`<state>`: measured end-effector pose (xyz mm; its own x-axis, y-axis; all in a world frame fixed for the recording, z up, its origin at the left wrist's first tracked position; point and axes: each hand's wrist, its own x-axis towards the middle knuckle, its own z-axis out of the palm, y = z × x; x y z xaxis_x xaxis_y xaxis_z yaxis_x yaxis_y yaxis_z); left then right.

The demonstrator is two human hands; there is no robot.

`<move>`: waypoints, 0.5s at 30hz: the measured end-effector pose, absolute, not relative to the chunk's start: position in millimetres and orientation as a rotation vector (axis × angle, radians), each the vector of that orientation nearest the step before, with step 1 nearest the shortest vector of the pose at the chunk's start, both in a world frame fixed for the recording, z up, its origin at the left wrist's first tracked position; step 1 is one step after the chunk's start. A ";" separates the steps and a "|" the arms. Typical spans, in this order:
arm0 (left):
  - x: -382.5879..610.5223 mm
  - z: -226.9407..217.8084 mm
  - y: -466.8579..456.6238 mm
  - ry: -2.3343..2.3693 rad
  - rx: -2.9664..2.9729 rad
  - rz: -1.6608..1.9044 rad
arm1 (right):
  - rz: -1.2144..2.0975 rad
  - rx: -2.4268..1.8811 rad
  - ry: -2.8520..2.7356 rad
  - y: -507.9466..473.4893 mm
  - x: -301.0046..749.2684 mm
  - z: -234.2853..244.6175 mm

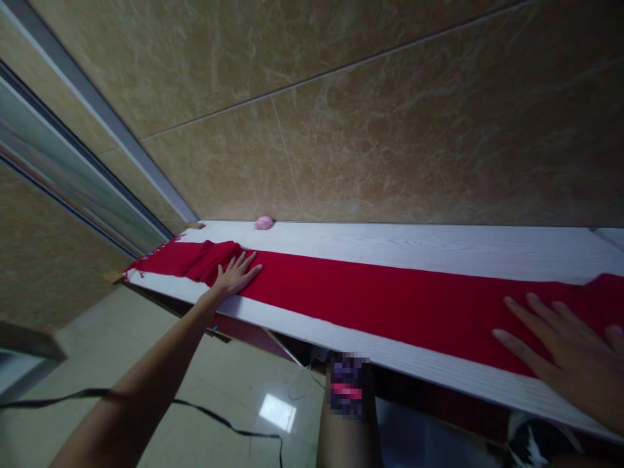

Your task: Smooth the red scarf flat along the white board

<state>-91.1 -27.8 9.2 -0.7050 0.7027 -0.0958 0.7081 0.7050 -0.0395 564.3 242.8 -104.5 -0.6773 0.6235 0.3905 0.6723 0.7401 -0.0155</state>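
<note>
A long red scarf (370, 292) with a fringed left end lies stretched along a white wood-grain tabletop (439, 250). My left hand (236, 273) rests on it with fingers spread, beside bunched folds toward the fringe. Farther right, my right hand (565, 344) is over the cloth, its fingers spread apart, partly cut off by the frame's edge. Between my hands the fabric lies flat and smooth. At the far right the scarf rises in a fold, and its other end is out of view.
A small pink object (264, 223) sits at the tabletop's back edge against the tiled wall (390, 143). A metal-framed sliding door (88, 117) stands at the left. Below, a black cord (209, 413) runs across the floor (195, 377). Items lie under the table.
</note>
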 end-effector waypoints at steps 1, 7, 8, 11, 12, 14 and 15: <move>-92.5 8.6 -27.5 2.837 1.184 -0.119 | -0.193 -0.958 -2.640 241.0 566.1 -102.3; -94.1 8.2 -27.7 2.842 1.178 -0.130 | -0.229 -1.039 -2.731 221.8 551.6 -77.3; -94.5 8.0 -27.8 2.838 1.186 -0.127 | -0.211 -1.090 -2.725 218.1 546.7 -71.5; -96.7 6.6 -28.2 2.828 1.203 -0.111 | -0.154 -1.221 -2.710 209.0 534.4 -54.2; -97.7 5.9 -28.4 2.826 1.200 -0.105 | -0.137 -1.222 -2.721 206.7 531.7 -49.0; -99.5 4.5 -28.9 2.825 1.193 -0.093 | -0.108 -1.205 -2.755 203.0 528.0 -40.0; -100.4 3.8 -29.2 2.828 1.193 -0.090 | -0.097 -1.223 -2.757 201.4 526.6 -36.4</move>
<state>-100.4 -29.2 3.8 -0.6959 0.7127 -0.0883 0.7168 0.6968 -0.0261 526.6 201.4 -36.4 -0.6650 0.7338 0.1391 0.7417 0.6707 0.0084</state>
